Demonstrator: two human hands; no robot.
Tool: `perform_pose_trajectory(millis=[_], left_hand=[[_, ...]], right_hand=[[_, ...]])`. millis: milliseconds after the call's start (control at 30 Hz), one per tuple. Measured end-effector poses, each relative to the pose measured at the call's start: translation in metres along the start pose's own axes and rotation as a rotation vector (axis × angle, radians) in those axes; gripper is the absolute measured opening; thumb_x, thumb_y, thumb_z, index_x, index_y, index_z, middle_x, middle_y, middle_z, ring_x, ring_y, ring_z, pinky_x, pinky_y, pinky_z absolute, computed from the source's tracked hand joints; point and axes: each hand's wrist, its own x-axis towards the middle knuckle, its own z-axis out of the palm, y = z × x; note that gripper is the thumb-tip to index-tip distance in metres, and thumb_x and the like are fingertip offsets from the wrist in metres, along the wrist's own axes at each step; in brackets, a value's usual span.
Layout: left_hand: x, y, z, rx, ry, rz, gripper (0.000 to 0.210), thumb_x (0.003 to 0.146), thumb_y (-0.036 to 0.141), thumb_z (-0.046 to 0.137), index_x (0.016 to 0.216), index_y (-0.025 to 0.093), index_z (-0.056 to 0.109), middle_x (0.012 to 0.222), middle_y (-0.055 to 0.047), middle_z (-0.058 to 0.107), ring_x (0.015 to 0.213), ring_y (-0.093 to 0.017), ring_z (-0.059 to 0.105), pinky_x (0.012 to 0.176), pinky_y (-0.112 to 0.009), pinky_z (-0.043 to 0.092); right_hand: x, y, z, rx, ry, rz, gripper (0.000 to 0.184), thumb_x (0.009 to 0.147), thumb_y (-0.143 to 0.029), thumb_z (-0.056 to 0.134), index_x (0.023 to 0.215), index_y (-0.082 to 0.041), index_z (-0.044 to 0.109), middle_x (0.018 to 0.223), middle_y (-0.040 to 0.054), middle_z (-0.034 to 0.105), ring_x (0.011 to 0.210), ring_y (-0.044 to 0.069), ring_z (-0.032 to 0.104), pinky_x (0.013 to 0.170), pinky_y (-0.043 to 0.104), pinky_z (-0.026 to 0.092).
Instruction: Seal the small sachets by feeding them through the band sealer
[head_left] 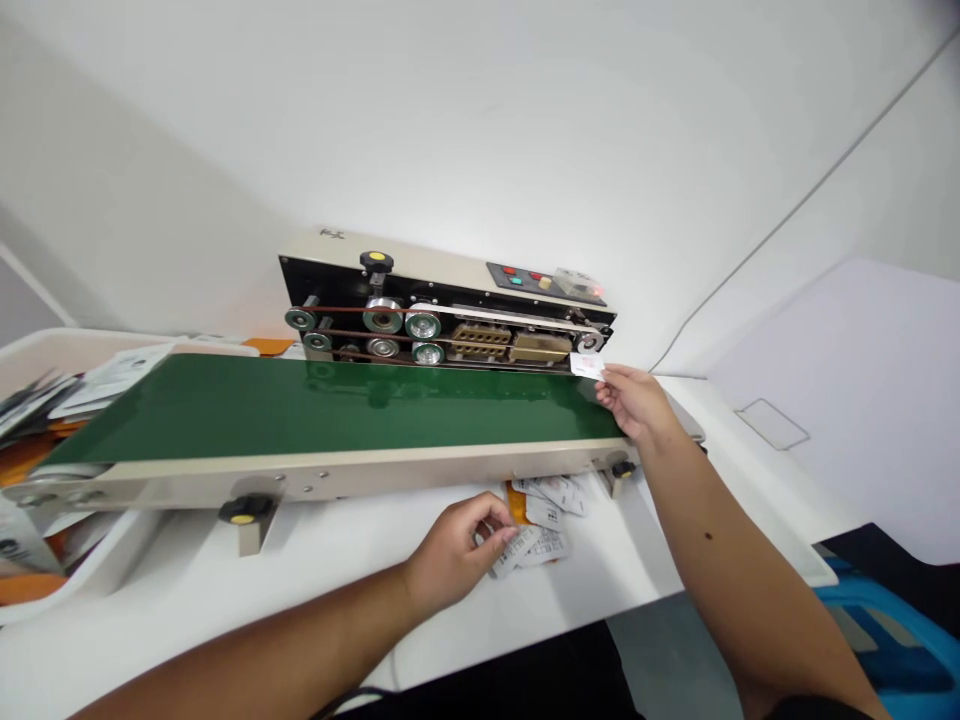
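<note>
My right hand [634, 400] pinches a small white sachet [587, 366] with faint red print. It holds the sachet at the right end of a band sealing machine [442, 300], just below the end pulley and above the green conveyor belt [360, 405]. My left hand [461, 550] is below the conveyor, fingers curled in and thumb brought near the index finger. Its fingertips meet the left edge of a loose pile of printed white sachets [544, 515], one with an orange side. Whether a sachet is between those fingertips is hidden.
A white bin [120, 570] holding white and orange packets stands at the left, under the conveyor's end. Black knobs [246, 510] jut from the conveyor's front. Coloured buttons [517, 277] are on the machine's top. A blue stool [892, 630] is at the lower right.
</note>
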Motion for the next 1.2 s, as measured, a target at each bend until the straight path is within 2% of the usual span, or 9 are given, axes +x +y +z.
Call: perform_pose_trajectory(millis=[200, 300, 433, 533, 633, 833, 933, 1033, 1200], left_hand=[[0.001, -0.003, -0.002, 0.184, -0.002, 0.075, 0.011, 0.094, 0.027, 0.059, 0.089, 0.019, 0.064, 0.085, -0.003, 0.07, 0.08, -0.019, 0.065, 0.071, -0.029, 0.053], [0.002, -0.012, -0.003, 0.404, -0.027, 0.156, 0.008, 0.093, 0.021, 0.06, 0.097, 0.021, 0.067, 0.099, -0.006, 0.073, 0.096, -0.024, 0.067, 0.086, -0.037, 0.055], [0.002, -0.03, -0.002, 0.685, -0.125, 0.162, 0.048, 0.088, 0.022, 0.068, 0.135, 0.023, 0.059, 0.146, -0.012, 0.059, 0.135, -0.033, 0.053, 0.111, -0.052, 0.044], [0.001, -0.039, -0.001, 0.817, -0.178, 0.145, 0.062, 0.088, 0.031, 0.069, 0.147, 0.021, 0.051, 0.156, -0.015, 0.049, 0.143, -0.038, 0.045, 0.118, -0.059, 0.034], [0.0, -0.038, -0.001, 0.858, -0.205, 0.149, 0.057, 0.093, 0.033, 0.065, 0.147, 0.023, 0.05, 0.154, -0.013, 0.052, 0.142, -0.036, 0.047, 0.119, -0.059, 0.032], [-0.002, -0.03, -0.003, 0.857, -0.331, 0.191, 0.087, 0.08, 0.053, 0.078, 0.154, 0.023, 0.042, 0.158, -0.016, 0.046, 0.146, -0.04, 0.041, 0.121, -0.06, 0.028], [-0.002, -0.028, -0.002, 0.82, -0.345, 0.271, 0.086, 0.077, 0.054, 0.081, 0.151, 0.023, 0.047, 0.153, -0.016, 0.052, 0.141, -0.04, 0.047, 0.119, -0.058, 0.033], [-0.001, -0.023, 0.0, 0.808, -0.274, 0.413, 0.043, 0.091, 0.034, 0.071, 0.132, 0.023, 0.063, 0.127, -0.01, 0.07, 0.118, -0.03, 0.064, 0.102, -0.044, 0.052], [-0.002, -0.01, -0.001, 0.864, 0.039, 0.588, 0.021, 0.101, 0.015, 0.055, 0.11, 0.023, 0.072, 0.08, -0.003, 0.07, 0.068, -0.017, 0.061, 0.063, -0.028, 0.05]], right_hand=[[-0.006, -0.006, 0.01, -0.058, -0.057, -0.003, 0.019, 0.08, -0.022, 0.077, 0.096, -0.013, 0.071, 0.064, 0.0012, 0.067, 0.046, 0.008, 0.057, 0.04, 0.015, 0.047], [-0.031, 0.001, 0.006, -0.194, 0.095, -0.254, 0.027, 0.084, -0.033, 0.074, 0.106, -0.017, 0.072, 0.085, 0.0031, 0.071, 0.056, 0.01, 0.062, 0.043, 0.016, 0.047], [-0.095, 0.038, -0.005, -0.378, 0.219, -0.629, 0.023, 0.095, -0.033, 0.062, 0.111, -0.022, 0.073, 0.093, 0.0056, 0.071, 0.075, 0.017, 0.066, 0.062, 0.027, 0.055], [-0.14, 0.077, -0.009, -0.517, -0.123, -0.863, 0.017, 0.094, -0.021, 0.06, 0.105, -0.023, 0.073, 0.084, 0.0056, 0.07, 0.071, 0.02, 0.064, 0.063, 0.032, 0.054], [-0.16, 0.107, -0.004, -0.605, -0.456, -0.867, 0.023, 0.094, -0.016, 0.056, 0.111, -0.023, 0.07, 0.078, 0.0041, 0.068, 0.066, 0.02, 0.062, 0.061, 0.034, 0.052], [-0.153, 0.13, 0.006, -0.678, -0.594, -0.635, 0.021, 0.095, -0.025, 0.059, 0.113, -0.024, 0.069, 0.084, 0.0046, 0.072, 0.076, 0.021, 0.067, 0.072, 0.034, 0.055], [-0.15, 0.133, 0.005, -0.649, -0.591, -0.578, 0.021, 0.097, -0.028, 0.056, 0.113, -0.024, 0.069, 0.088, 0.0052, 0.073, 0.078, 0.021, 0.068, 0.073, 0.034, 0.055], [-0.151, 0.13, 0.002, -0.61, -0.593, -0.594, 0.023, 0.1, -0.037, 0.054, 0.11, -0.024, 0.069, 0.086, 0.0054, 0.071, 0.079, 0.021, 0.067, 0.073, 0.034, 0.054], [-0.158, 0.12, -0.001, -0.498, -0.64, -0.777, 0.057, 0.097, -0.068, 0.045, 0.122, -0.022, 0.067, 0.104, 0.0123, 0.069, 0.094, 0.028, 0.065, 0.083, 0.044, 0.054]])
